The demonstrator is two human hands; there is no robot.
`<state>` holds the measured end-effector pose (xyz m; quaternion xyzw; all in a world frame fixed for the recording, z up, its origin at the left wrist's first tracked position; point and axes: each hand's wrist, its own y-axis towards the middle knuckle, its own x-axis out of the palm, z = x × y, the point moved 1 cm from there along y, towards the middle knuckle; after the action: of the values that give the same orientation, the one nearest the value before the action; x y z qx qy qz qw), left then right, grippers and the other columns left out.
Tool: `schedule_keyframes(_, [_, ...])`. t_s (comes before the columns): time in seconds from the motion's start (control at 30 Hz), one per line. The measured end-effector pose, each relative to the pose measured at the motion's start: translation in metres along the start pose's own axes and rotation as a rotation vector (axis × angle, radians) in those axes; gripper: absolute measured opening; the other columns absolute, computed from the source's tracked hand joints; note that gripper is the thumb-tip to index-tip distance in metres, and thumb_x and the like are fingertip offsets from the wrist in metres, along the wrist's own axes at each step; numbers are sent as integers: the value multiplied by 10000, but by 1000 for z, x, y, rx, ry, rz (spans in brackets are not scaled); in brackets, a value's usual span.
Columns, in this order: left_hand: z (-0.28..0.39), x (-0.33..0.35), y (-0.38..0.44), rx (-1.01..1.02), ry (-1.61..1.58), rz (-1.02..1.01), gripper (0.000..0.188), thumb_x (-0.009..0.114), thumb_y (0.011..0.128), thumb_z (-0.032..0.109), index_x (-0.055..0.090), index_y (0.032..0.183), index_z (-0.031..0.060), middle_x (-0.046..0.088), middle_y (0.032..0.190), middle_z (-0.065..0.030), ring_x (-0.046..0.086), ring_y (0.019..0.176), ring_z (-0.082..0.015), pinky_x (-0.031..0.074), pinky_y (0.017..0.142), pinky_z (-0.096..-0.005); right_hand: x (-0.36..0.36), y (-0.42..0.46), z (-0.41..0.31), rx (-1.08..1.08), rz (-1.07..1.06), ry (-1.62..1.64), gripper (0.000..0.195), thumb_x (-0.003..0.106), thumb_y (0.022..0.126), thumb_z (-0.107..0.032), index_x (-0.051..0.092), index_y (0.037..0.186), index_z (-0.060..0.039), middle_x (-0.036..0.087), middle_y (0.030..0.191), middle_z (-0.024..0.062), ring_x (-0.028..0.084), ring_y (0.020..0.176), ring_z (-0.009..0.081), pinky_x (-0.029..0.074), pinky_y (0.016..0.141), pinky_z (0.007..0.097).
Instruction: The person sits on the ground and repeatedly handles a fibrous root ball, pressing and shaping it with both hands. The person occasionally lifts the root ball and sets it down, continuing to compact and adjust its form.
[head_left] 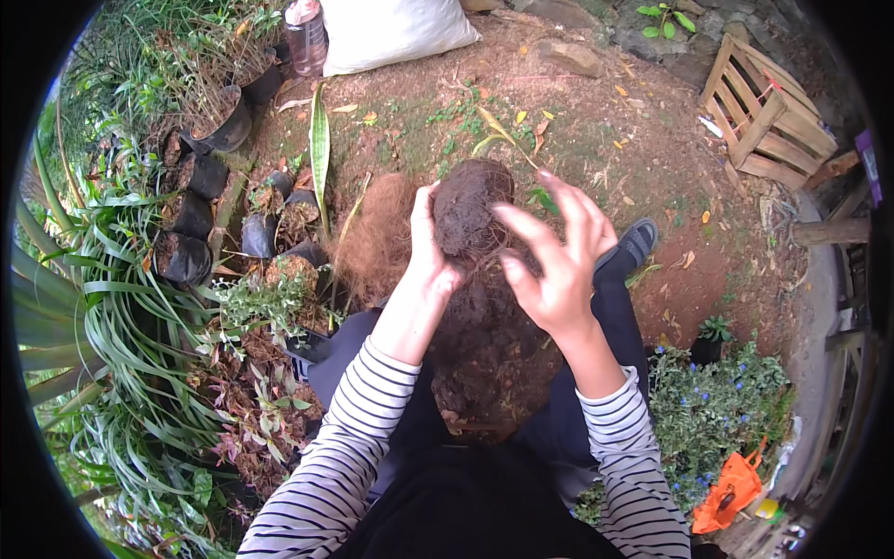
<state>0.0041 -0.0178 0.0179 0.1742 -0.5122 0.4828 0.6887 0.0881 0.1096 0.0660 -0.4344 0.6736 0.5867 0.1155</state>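
Observation:
My left hand (427, 244) holds up a rounded ball of dark soil (473, 207) with thin brown fibres on its surface, gripping it from the left and from below. Beside its right side is my right hand (559, 244), fingers spread, the fingertips close to the ball; whether they touch it I cannot tell. A loose heap of brown fibre (380, 237) lies on the ground left of the ball. Dark loose soil (482, 349) covers the ground between my legs, partly hidden under the hands. A long variegated leaf (319, 150) stands beyond the fibre.
Black plant bags (190, 257) and strappy green plants (133, 328) line the left. At the top are a white sack (398, 31) and a bottle (306, 45). A wooden crate (768, 115) stands upper right; blue-flowered plants (719, 398) and an orange bag (730, 491) lie lower right.

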Motion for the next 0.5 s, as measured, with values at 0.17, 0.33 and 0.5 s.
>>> schedule_keyframes(0.17, [0, -3, -3, -23, -29, -1, 523, 362, 918, 468, 571, 1185, 70, 637, 1111, -106, 643, 958, -231, 555, 793, -395, 3, 1, 0, 8, -1, -33, 304, 682, 771, -408, 717, 1050, -294, 475, 1390, 43, 352, 1266, 294, 165, 1009, 459])
schedule_keyframes(0.33, [-2, -4, -1, -13, -31, -20, 509, 375, 913, 459, 571, 1187, 78, 636, 1116, -95, 646, 949, -218, 560, 777, -383, 8, 1, 7, -26, -89, -72, 341, 667, 796, -413, 694, 1109, -281, 465, 1394, 62, 348, 1265, 310, 171, 1016, 473])
schedule_keyframes(0.5, [1, -3, 0, -86, -79, -24, 500, 382, 910, 452, 574, 1182, 78, 638, 1120, -87, 645, 955, -233, 539, 820, -404, 16, 7, 17, 106, -208, 2, 400, 539, 872, -506, 621, 1211, -308, 351, 1475, 83, 290, 1308, 337, 139, 1027, 513])
